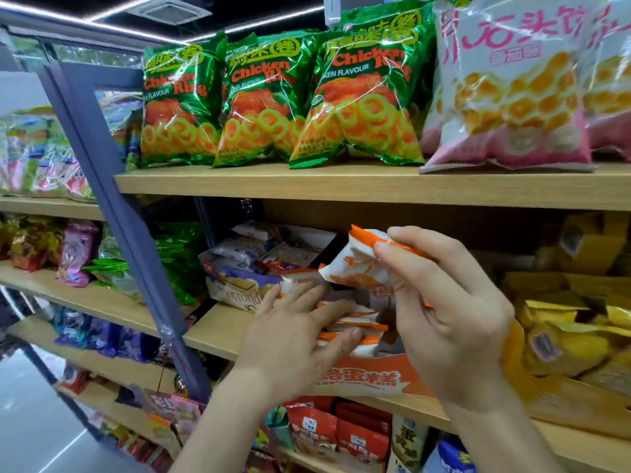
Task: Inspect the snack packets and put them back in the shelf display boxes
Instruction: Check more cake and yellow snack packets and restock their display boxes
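My right hand (450, 312) pinches a small white-and-orange snack packet (358, 264) and holds it up above the orange display box (368, 375) on the middle shelf. My left hand (293, 332) reaches into that box, its fingers spread over the white-and-orange packets (355, 322) stacked inside, the thumb against one packet's edge. Whether the left hand grips a packet I cannot tell.
A blue-and-white wafer box (239, 288) stands left of the orange box, yellow packets (566, 336) in a box to its right. Green Chicken Ring bags (269, 100) and pink bags (512, 87) fill the shelf above. A blue shelf post (129, 233) runs down the left.
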